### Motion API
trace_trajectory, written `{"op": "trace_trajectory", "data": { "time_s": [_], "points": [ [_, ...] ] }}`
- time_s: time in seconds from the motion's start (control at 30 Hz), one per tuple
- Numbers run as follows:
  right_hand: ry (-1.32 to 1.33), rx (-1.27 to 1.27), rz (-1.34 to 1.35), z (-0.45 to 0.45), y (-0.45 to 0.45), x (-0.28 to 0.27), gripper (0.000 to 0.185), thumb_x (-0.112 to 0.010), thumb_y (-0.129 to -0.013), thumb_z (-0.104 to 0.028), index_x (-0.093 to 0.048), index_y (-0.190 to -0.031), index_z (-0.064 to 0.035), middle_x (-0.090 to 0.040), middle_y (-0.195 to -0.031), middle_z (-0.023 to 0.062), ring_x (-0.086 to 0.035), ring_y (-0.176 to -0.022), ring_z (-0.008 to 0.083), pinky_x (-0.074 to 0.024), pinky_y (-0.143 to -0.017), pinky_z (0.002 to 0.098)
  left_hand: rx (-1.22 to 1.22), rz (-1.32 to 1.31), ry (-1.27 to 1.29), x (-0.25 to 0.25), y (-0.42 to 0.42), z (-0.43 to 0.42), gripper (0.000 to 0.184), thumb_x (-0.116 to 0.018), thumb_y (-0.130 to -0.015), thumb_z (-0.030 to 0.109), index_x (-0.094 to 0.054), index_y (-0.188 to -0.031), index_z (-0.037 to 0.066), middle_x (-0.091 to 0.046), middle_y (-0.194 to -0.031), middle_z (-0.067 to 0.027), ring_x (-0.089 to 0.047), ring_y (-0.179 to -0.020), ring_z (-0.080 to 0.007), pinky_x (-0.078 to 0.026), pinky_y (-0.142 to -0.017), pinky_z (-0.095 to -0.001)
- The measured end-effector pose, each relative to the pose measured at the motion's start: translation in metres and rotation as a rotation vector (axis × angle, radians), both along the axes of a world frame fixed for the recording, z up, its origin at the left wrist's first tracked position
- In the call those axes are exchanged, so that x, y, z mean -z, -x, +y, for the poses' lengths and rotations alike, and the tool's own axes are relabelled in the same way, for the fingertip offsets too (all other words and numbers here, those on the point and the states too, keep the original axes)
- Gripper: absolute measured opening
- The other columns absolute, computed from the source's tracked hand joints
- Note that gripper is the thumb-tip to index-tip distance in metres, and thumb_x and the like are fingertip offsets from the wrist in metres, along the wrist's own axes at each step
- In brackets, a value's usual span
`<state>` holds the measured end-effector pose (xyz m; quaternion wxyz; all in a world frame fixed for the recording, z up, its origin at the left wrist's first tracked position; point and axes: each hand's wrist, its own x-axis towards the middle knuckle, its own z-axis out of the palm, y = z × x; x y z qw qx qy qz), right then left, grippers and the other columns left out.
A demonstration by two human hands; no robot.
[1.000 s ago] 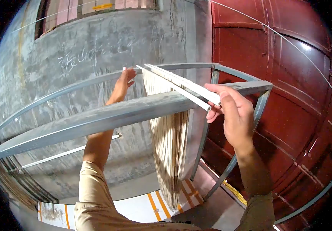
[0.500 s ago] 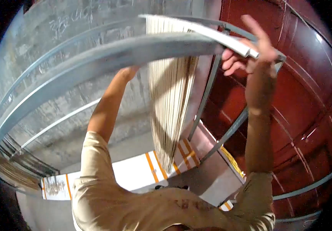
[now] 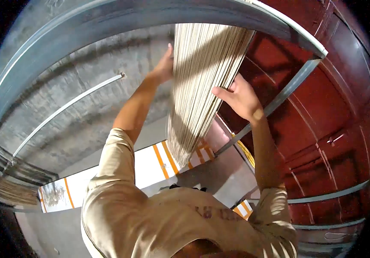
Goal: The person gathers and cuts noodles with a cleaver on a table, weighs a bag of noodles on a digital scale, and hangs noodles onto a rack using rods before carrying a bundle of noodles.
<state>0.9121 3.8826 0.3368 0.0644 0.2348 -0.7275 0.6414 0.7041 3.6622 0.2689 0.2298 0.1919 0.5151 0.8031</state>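
Observation:
A long bundle of pale thin strands (image 3: pixel 204 77), their exact kind unclear, hangs below the grey metal beam (image 3: pixel 150 16) and narrows toward the floor. At its left edge is my left hand (image 3: pixel 164 68), one digit stretched upward and the other fingers partly hidden by the strands. My right hand (image 3: pixel 241 99) holds the right edge, thumb in front and fingers mostly behind. Above, a white rod (image 3: pixel 290 21) runs along the beam toward its right corner.
White panels with orange stripes (image 3: pixel 144 167) stand low behind the bundle. A dark red door (image 3: pixel 318 124) is on the right, with a slanting metal brace (image 3: pixel 294 81) before it. More strands (image 3: pixel 15 189) hang at far left, near a grey wall (image 3: pixel 86 69).
My right hand has left the white rod's end and come down to the strands' right edge. The left hand now shows beside the strands. The view has shifted, with the beam higher in it.

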Motion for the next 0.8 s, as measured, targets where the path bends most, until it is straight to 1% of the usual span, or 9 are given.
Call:
{"op": "trace_trajectory", "data": {
  "time_s": [0.1, 0.2, 0.27, 0.33, 0.4, 0.43, 0.6, 0.67, 0.8],
  "points": [
    [-0.249, 0.000, 0.013, -0.009, 0.018, -0.002, 0.032, -0.075, -0.088, -0.019, -0.066, -0.112, 0.0004, -0.071, -0.108, 0.0083, -0.065, -0.098, 0.0170, -0.0508, -0.090, 0.0339, 0.128, -0.229, -0.106, 0.019, 0.010, -0.004, 0.105, -0.020, -0.087, 0.083, -0.031, -0.151, 0.001, -0.036, -0.155, -0.0161, -0.034, -0.142, -0.0324, -0.024, -0.118, -0.0455],
    [-0.205, 0.029, 0.112, -0.012, 0.045, 0.009, 0.038, -0.077, -0.087, -0.025, -0.067, -0.115, -0.0014, -0.072, -0.106, 0.0085, -0.066, -0.097, 0.0176, -0.0506, -0.089, 0.0338, 0.137, -0.027, -0.192, 0.031, -0.006, -0.003, 0.091, -0.038, -0.093, 0.072, -0.032, -0.151, 0.002, -0.037, -0.154, -0.0154, -0.036, -0.141, -0.0311, -0.024, -0.118, -0.0456],
    [-0.324, 0.082, 0.077, -0.018, 0.047, -0.004, 0.044, -0.078, -0.085, -0.033, -0.068, -0.113, -0.0016, -0.072, -0.104, 0.0090, -0.066, -0.095, 0.0181, -0.0506, -0.088, 0.0332, 0.036, 1.019, 0.548, 0.031, -0.009, -0.007, 0.074, -0.057, -0.095, 0.050, -0.035, -0.149, 0.003, -0.042, -0.151, -0.0128, -0.039, -0.138, -0.0281, -0.031, -0.116, -0.0433],
    [-0.444, 0.168, 0.001, -0.022, 0.052, -0.013, 0.047, -0.077, -0.083, -0.042, -0.070, -0.108, -0.0031, -0.072, -0.100, 0.0097, -0.067, -0.091, 0.0184, -0.0513, -0.084, 0.0326, 0.143, 0.629, 0.197, 0.037, -0.016, 0.008, 0.076, -0.074, -0.084, 0.034, -0.040, -0.144, 0.002, -0.049, -0.143, -0.0102, -0.046, -0.132, -0.0238, -0.038, -0.111, -0.0382],
    [-0.533, 0.231, -0.007, -0.024, 0.062, -0.017, 0.052, -0.075, -0.082, -0.052, -0.072, -0.102, -0.0042, -0.073, -0.091, 0.0107, -0.067, -0.083, 0.0190, -0.0526, -0.077, 0.0324, 0.272, 0.525, 0.039, 0.027, -0.044, 0.005, 0.082, -0.074, -0.078, 0.031, -0.039, -0.146, 0.003, -0.050, -0.141, -0.0111, -0.046, -0.131, -0.0231, -0.036, -0.111, -0.0369],
    [-0.611, 0.248, -0.088, -0.024, 0.069, -0.019, 0.055, -0.073, -0.081, -0.057, -0.073, -0.100, -0.0049, -0.071, -0.085, 0.0102, -0.065, -0.074, 0.0185, -0.0524, -0.069, 0.0326, 0.177, 0.471, 0.066, 0.014, -0.060, 0.010, 0.095, -0.080, -0.064, 0.024, -0.038, -0.146, 0.000, -0.051, -0.139, -0.0120, -0.046, -0.130, -0.0226, -0.037, -0.109, -0.0363],
    [-0.701, 0.271, -0.120, -0.028, 0.085, -0.018, 0.061, -0.067, -0.080, -0.067, -0.074, -0.095, -0.0080, -0.069, -0.072, 0.0072, -0.057, -0.050, 0.0146, -0.0461, -0.045, 0.0319, -0.144, 0.805, 0.265, 0.023, -0.069, 0.031, 0.091, -0.086, -0.064, 0.030, -0.043, -0.138, -0.001, -0.054, -0.132, -0.0140, -0.050, -0.123, -0.0242, -0.041, -0.105, -0.0376],
    [-0.536, 0.255, 0.012, -0.038, 0.081, -0.014, 0.058, -0.068, -0.082, -0.063, -0.073, -0.095, -0.0068, -0.071, -0.078, 0.0099, -0.064, -0.060, 0.0175, -0.0513, -0.054, 0.0334, -0.262, 0.887, 0.341, 0.028, -0.070, 0.040, 0.088, -0.086, -0.065, 0.030, -0.045, -0.136, -0.001, -0.056, -0.131, -0.0134, -0.052, -0.120, -0.0250, -0.045, -0.100, -0.0385],
    [-0.433, 0.222, 0.061, -0.035, 0.087, -0.005, 0.046, -0.071, -0.086, -0.046, -0.072, -0.100, -0.0021, -0.074, -0.096, 0.0125, -0.070, -0.088, 0.0221, -0.0530, -0.083, 0.0333, -0.494, 0.675, 0.386, 0.023, -0.092, 0.055, 0.059, -0.074, -0.074, 0.025, -0.053, -0.121, -0.004, -0.065, -0.110, -0.0211, -0.063, -0.104, -0.0295, -0.048, -0.094, -0.0407]
  ]
}}
